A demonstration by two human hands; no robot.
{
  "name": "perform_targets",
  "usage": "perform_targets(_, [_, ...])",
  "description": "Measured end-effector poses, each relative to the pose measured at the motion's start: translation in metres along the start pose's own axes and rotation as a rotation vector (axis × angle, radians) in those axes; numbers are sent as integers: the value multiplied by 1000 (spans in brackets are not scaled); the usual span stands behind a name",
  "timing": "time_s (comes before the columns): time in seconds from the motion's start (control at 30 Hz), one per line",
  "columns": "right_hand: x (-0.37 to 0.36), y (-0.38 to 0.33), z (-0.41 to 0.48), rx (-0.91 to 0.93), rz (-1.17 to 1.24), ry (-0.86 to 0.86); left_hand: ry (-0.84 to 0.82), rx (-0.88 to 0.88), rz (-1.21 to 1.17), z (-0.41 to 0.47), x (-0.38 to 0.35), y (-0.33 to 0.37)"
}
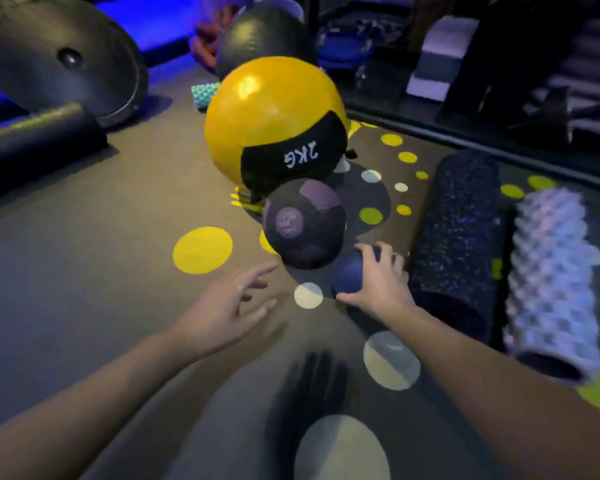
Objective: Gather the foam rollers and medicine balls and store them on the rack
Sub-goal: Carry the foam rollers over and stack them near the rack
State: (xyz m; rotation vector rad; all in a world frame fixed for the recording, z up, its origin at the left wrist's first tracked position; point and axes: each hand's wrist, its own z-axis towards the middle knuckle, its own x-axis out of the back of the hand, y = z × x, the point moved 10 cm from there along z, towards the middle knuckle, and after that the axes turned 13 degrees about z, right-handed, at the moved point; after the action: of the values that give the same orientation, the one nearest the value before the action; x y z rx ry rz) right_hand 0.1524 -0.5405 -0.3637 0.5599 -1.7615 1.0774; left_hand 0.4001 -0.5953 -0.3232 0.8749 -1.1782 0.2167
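Beyond the pale round floor dot (340,448), the right hand (378,282) curls over a small dark blue ball (349,275), just left of the black speckled foam roller (454,237). The left hand (229,306), spread and empty, lies just below-left of the black-and-purple medicine ball (303,223) and is the nearer hand to it.

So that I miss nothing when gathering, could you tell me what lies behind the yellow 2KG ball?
A large black ball sits behind the yellow ball, its lower part covered. A teal bumpy roller peeks out at the left, its right end hidden.
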Motion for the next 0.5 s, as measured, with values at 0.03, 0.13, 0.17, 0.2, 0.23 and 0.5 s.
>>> perform_targets(0.03, [-11, 13, 0, 4, -3, 39, -34, 22, 14, -4, -8, -8])
perform_targets(0.13, [-23, 12, 8, 38, -147, 157, -16, 186, -1, -17, -13, -49])
perform_targets(0.17, [-24, 3, 11, 51, -208, 136, -1, 240, -7, -21, -12, -61])
perform_targets(0.2, [-24, -8, 15, 64, -277, 101, 16, 275, 5, -25, -9, -71])
perform_targets(0.23, [-26, -20, 20, 84, -360, 63, 34, 303, 5, -27, -6, -79])
perform_targets(0.5, [-70, -213, -22, 413, -637, -156, 241, 646, -12, -149, 67, -171])
